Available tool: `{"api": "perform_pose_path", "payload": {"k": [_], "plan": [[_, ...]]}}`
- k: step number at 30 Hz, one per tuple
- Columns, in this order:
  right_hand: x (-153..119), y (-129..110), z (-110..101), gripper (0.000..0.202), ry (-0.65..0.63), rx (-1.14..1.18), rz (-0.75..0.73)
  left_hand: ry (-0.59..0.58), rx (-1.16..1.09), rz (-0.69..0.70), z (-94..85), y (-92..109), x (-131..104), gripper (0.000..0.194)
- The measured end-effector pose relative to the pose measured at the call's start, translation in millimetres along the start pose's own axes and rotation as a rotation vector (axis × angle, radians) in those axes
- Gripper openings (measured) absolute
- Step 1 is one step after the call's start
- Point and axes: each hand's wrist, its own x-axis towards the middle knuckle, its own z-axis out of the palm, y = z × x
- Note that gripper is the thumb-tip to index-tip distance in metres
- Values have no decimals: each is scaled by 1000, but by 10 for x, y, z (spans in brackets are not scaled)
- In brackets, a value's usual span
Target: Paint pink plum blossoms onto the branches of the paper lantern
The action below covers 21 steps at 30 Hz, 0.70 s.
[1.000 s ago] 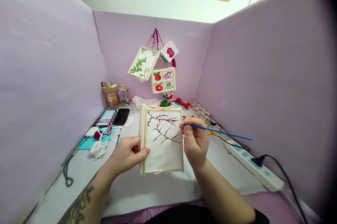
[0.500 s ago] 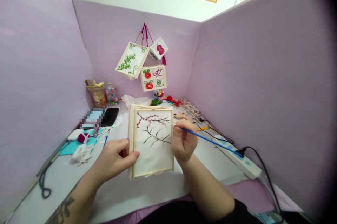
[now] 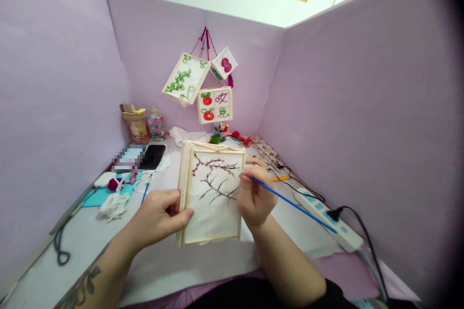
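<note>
My left hand [image 3: 163, 212] grips the left side of a wooden-framed box lantern [image 3: 213, 222] with white faces, its thumb on the front edge. Dark branches with small pink-red blossoms are painted on the upper half of the front face, while the lower part is bare white. In a pinch, my right hand [image 3: 256, 195] holds a thin blue paintbrush [image 3: 293, 203] at the right edge of the lantern. The brush's handle slants down to the right; its tip is close to the upper branch, and whether it touches cannot be made out.
Similar painted lanterns [image 3: 186, 79] hang on the lilac back panel. Left on the table lie a black phone [image 3: 154, 156], crumpled tissue [image 3: 113, 206] and a teal sheet [image 3: 92, 198]; jars [image 3: 156, 126] stand behind. A power strip [image 3: 328, 219] with cables lies at right.
The view has shifted slightly, and the lantern leans a little more to the right. My right hand and the brush have moved slightly right, the handle's end dropping lower.
</note>
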Motion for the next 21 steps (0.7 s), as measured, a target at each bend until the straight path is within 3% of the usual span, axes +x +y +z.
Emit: {"api": "perform_pose_path", "payload": {"k": [21], "plan": [[41, -33, 0, 23, -6, -15, -4, -34, -16, -13, -19, 37, 6, 36]]}}
